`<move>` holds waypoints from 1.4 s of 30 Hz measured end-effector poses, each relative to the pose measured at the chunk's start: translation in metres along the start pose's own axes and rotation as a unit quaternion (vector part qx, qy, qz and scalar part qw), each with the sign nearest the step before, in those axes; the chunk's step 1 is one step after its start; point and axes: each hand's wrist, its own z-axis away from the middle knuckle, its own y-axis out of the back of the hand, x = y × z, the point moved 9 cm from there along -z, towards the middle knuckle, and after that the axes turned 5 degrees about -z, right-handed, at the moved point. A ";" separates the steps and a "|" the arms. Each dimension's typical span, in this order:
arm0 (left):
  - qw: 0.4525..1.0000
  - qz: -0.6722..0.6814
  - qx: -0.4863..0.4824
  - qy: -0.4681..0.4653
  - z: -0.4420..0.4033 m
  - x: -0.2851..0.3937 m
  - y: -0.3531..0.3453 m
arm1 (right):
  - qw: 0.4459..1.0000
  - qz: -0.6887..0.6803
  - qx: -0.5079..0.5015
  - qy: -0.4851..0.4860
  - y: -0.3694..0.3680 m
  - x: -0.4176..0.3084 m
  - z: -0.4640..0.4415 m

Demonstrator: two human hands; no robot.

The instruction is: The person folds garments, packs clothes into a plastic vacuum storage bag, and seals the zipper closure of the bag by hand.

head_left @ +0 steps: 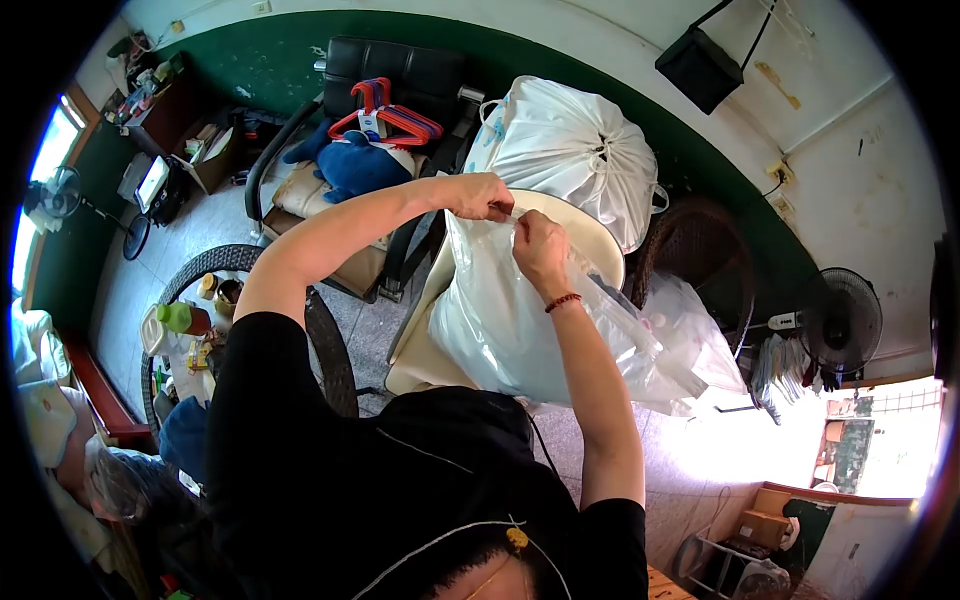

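A large, clear plastic bag (pixel 500 320) with whitish contents lies over a cream-coloured chair (pixel 575 215). At its top edge, my left hand (pixel 482 196) pinches the plastic with bent fingers. Close beside it, my right hand (pixel 541 246) has its fingertips closed on the same edge; a red bead bracelet circles that wrist. The two hands almost touch. What is inside the bag cannot be made out through the shiny film.
Behind the chair stands a stuffed white drawstring bag (pixel 575 150). A black armchair (pixel 390 75) holds red hangers (pixel 400 125) and a blue plush toy (pixel 360 165). A cluttered round table (pixel 215 260) is at left; a fan (pixel 840 310) and a wicker chair (pixel 700 240) are at right.
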 end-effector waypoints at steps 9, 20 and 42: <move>0.997 0.008 -0.029 0.068 0.010 -0.019 0.009 | 0.998 -0.054 -0.018 -0.030 0.008 0.005 0.003; 0.996 -0.043 0.024 0.077 0.035 -0.028 0.044 | 0.996 -0.079 -0.018 -0.022 0.011 0.007 0.004; 0.981 0.141 0.067 0.114 0.067 -0.063 0.045 | 0.990 -0.087 -0.100 -0.052 0.030 0.017 0.018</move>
